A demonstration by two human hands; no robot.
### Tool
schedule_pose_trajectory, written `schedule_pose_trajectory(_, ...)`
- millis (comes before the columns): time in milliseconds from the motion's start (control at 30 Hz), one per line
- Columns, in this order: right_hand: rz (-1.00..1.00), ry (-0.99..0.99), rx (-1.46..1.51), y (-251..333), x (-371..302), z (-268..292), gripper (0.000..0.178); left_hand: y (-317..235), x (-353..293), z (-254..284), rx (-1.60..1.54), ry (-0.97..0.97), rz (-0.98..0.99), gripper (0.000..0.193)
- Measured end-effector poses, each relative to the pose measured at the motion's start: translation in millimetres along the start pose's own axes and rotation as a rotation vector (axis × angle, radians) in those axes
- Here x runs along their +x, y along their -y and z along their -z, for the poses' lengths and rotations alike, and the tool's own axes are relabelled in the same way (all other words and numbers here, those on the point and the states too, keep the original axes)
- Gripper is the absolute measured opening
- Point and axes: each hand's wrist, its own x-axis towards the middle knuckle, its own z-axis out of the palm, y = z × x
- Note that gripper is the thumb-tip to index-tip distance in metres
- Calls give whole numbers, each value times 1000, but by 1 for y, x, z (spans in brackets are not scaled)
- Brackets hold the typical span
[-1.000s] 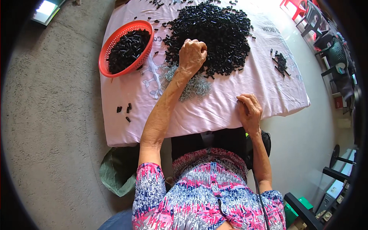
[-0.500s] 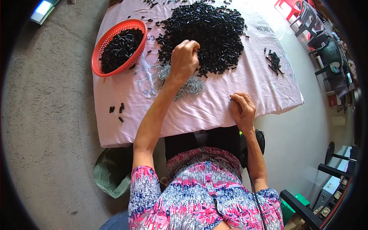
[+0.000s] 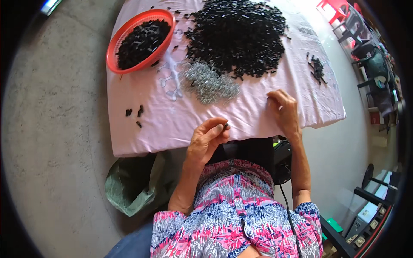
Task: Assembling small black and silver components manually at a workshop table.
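Close to the table's near edge, my left hand (image 3: 206, 139) pinches a small black plastic piece (image 3: 226, 126) between thumb and forefinger. My right hand (image 3: 285, 112) rests low over the cloth to its right, fingers curled and their tips together; whatever they may hold is too small to make out. Beyond both hands lies a heap of small silvery wire pieces (image 3: 211, 86), which look like springs. Behind that spreads a large pile of short black plastic pieces (image 3: 236, 38).
A red plastic basket (image 3: 112, 58) of black pieces stands at the far left of the pink-clothed table (image 3: 167, 129). Several loose black pieces (image 3: 140, 112) lie near left, and a small cluster (image 3: 317, 70) far right. A green sack (image 3: 129, 189) is below the table's left edge.
My left hand has come back from the black pile to the near edge, with a black piece in its fingers. The right hand stays over the cloth; the whole view has shifted slightly.
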Motion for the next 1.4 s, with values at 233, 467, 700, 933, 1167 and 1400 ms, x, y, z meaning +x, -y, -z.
schedule_pose_trajectory(233,49,-77,19,11,-2,-15,13,5,0,4,-31,7,-18,22)
schedule_pose_trajectory(467,55,-43,117,28,-20,-28,13,3,2,4,-39,2,-21,20)
schedule_pose_trajectory(700,88,-77,95,21,-28,-30,16,5,7,-11,133,-72,-100,9)
schedule_pose_trajectory(933,35,-117,-5,11,-17,-20,16,9,76,-57,1252,-48,-710,17)
schedule_pose_trajectory(1167,12,-131,30,6,-17,-27,19,1,146,-66,1694,-36,-936,3)
schedule_pose_trajectory(1400,35,-161,10,0,-21,-25,19,-52,167,-61,1809,-262,-1072,8)
